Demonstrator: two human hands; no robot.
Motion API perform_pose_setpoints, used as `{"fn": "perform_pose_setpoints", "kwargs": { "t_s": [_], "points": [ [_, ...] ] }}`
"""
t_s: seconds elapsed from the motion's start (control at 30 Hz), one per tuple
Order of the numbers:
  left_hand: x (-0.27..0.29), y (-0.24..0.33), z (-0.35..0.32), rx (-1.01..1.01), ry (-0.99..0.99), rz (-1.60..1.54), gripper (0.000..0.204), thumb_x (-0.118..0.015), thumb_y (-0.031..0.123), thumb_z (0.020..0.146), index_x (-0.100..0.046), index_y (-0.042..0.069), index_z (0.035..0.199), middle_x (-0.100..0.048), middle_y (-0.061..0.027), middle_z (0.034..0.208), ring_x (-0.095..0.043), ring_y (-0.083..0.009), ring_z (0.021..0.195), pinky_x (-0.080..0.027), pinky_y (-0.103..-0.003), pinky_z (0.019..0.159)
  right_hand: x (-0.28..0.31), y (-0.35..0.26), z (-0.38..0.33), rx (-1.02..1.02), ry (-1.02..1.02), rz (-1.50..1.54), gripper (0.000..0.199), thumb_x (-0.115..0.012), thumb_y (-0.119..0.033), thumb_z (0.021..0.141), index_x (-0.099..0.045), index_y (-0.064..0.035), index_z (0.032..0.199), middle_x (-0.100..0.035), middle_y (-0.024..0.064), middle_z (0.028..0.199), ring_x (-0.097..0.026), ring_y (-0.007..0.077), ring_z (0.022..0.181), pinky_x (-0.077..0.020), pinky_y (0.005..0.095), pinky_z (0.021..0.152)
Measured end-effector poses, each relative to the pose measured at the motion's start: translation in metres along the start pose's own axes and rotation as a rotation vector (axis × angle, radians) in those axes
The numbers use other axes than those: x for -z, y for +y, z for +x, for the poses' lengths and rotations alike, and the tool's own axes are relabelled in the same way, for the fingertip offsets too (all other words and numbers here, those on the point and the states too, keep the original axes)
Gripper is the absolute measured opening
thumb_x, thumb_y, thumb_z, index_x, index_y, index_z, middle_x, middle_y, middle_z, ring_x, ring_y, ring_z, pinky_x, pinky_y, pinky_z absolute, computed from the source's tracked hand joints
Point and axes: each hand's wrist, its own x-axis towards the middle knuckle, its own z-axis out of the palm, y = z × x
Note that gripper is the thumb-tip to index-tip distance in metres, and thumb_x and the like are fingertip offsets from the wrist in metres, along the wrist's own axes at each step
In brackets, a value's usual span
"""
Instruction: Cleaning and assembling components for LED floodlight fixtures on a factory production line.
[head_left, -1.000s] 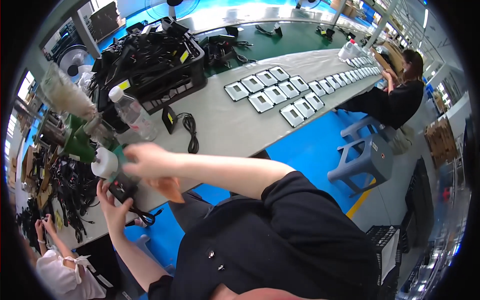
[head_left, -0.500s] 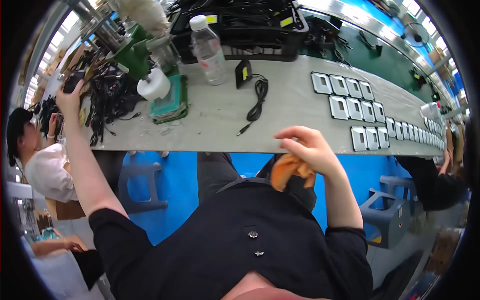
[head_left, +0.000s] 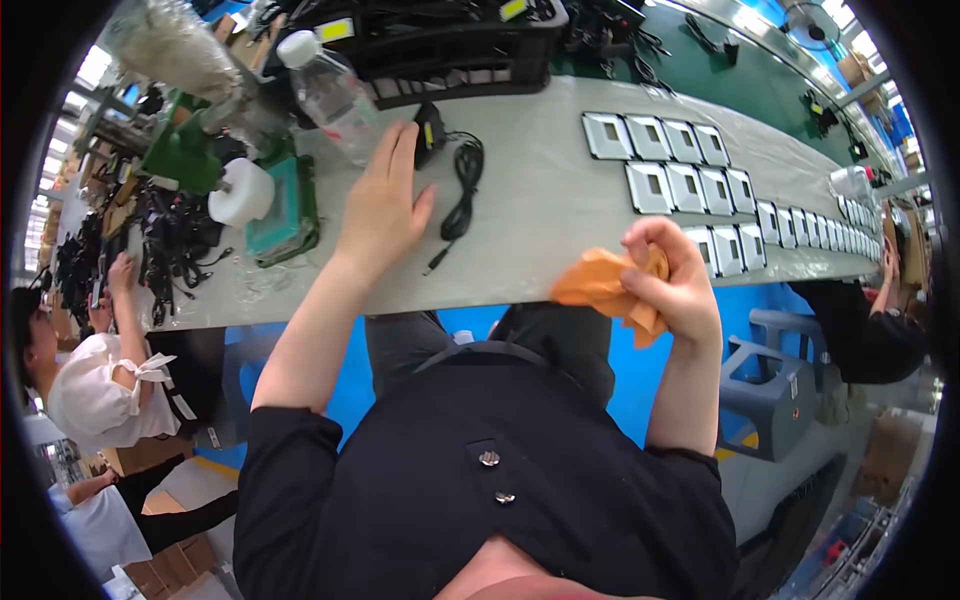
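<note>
My left hand (head_left: 385, 212) reaches over the bench, fingers stretched out and thumb held apart. Its fingertips are right beside a black power adapter (head_left: 427, 138) with a yellow label; whether they touch it I cannot tell. The adapter's black cable (head_left: 464, 185) lies bundled to the right of it, with the plug end pointing toward me. Closer to the front edge, my right hand (head_left: 680, 285) is closed on a crumpled orange cloth (head_left: 605, 285).
A clear bottle (head_left: 335, 105) stands behind my left hand, near a black crate (head_left: 450, 55). A green press (head_left: 185, 145) and a teal block (head_left: 280, 210) are at left, with tangled cables beyond. Rows of silver-framed plates (head_left: 665, 187) lie at right. Co-workers sit on both sides.
My left hand has come from the cable pile at far left to beside the adapter. My right hand has turned and moved slightly right with the cloth. The view has shifted.
</note>
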Motion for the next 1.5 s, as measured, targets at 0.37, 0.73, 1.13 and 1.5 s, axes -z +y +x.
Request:
{"fn": "perform_pose_setpoints", "kwargs": {
  "t_s": [0.37,0.73,1.13,1.5],
  "points": [
    [-0.064,-0.014,0.056,0.045,-0.293,-0.290,0.036,-0.061,0.009,0.083,-0.053,0.010,0.118,-0.034,-0.0190,0.144,-0.043,-0.0379,0.124,-0.040,-0.042,0.100,0.019,0.005,0.000,0.155,-0.008,0.301,0.034,-0.071,-0.003,0.080,-0.057,-0.0006,0.111,-0.060,0.0060,0.107,-0.059,0.0115,0.097,-0.0507,0.0255,0.082],
    [-0.089,-0.031,0.091,-0.019,-0.398,-0.414,0.064,-0.080,0.023,0.067,-0.048,0.007,0.120,-0.028,-0.0163,0.150,-0.034,-0.0327,0.135,-0.031,-0.037,0.109,0.027,0.020,-0.001,0.156,-0.186,0.789,0.022,-0.063,0.004,0.082,-0.057,-0.0053,0.102,-0.057,0.0075,0.099,-0.055,0.0175,0.100,-0.0452,0.0316,0.092],
    [-0.010,0.066,0.052,-0.189,-0.156,-0.325,0.094,-0.086,0.015,0.057,-0.033,0.011,0.134,-0.053,-0.0155,0.119,-0.054,-0.0352,0.109,-0.047,-0.040,0.092,-0.016,-0.014,0.015,0.265,0.270,0.117,0.026,-0.067,-0.001,0.083,-0.058,-0.0020,0.107,-0.061,0.0052,0.096,-0.061,0.0107,0.088,-0.0508,0.0247,0.073],
    [0.047,0.116,0.008,-0.292,0.106,-0.329,0.085,-0.086,0.009,0.056,-0.042,0.003,0.128,-0.053,-0.0109,0.117,-0.054,-0.0204,0.094,-0.045,-0.030,0.075,-0.077,-0.023,0.024,0.926,0.394,-1.011,0.021,-0.072,-0.001,0.064,-0.068,-0.0081,0.084,-0.064,0.0023,0.085,-0.056,0.0227,0.080,-0.0474,0.0321,0.070]
  ]
}}
